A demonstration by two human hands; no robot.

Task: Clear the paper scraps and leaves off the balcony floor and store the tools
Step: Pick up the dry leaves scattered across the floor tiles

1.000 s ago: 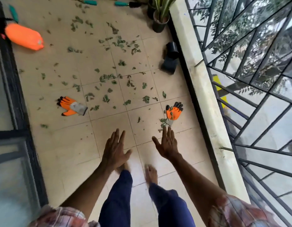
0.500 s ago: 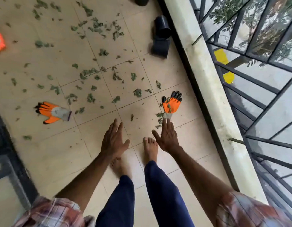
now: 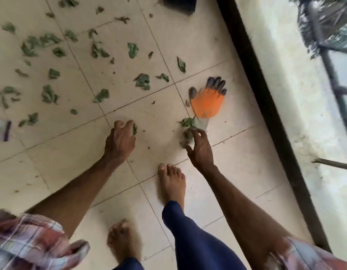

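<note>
Both hands have dropped toward the floor since a moment ago, and their straight fingers are now bent. The right hand (image 3: 199,149) curls its fingers over a blurred leaf clump (image 3: 185,136) just below the glove (image 3: 206,103); I cannot tell whether they grip it. The left hand (image 3: 120,141), left of the glove, has bent fingers slightly apart, tips beside one small leaf (image 3: 134,129); contact is unclear. The glove lies flat, with an orange rubbery palm, dark fingertips and a grey knit cuff. Torn, crumpled green leaves (image 3: 142,81) lie scattered on the smooth cream tiles (image 3: 52,172) left of it.
</note>
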